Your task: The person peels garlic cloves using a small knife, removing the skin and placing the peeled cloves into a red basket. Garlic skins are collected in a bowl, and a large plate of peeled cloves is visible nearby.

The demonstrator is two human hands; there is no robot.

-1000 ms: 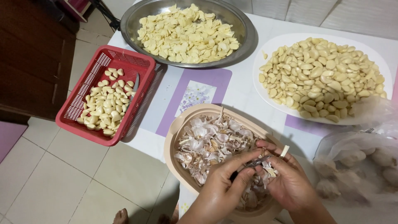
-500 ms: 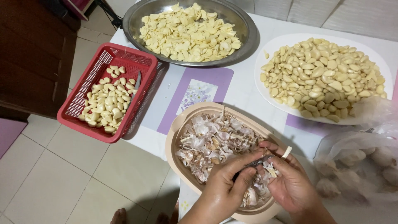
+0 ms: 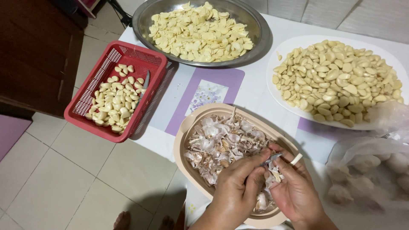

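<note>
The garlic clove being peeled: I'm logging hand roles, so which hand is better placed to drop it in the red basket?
Probably the left hand: the red basket sits on its side, while the right hand is farther away and appears to grip a small knife above the beige tub of skins.

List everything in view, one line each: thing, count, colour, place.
metal bowl: one, silver, top centre, holds pale sliced garlic
white plate: one, right, heaped with peeled cloves
red basket: one, left table edge, holds peeled cloves and a knife
beige tub: one, near centre, full of papery skins
plastic bag: one, clear, right, garlic bulbs inside
placemat: one fully seen, purple, centre
small blade: one, grey, between the hands
left hand: over tub
right hand: over tub, peeling garlic
</note>
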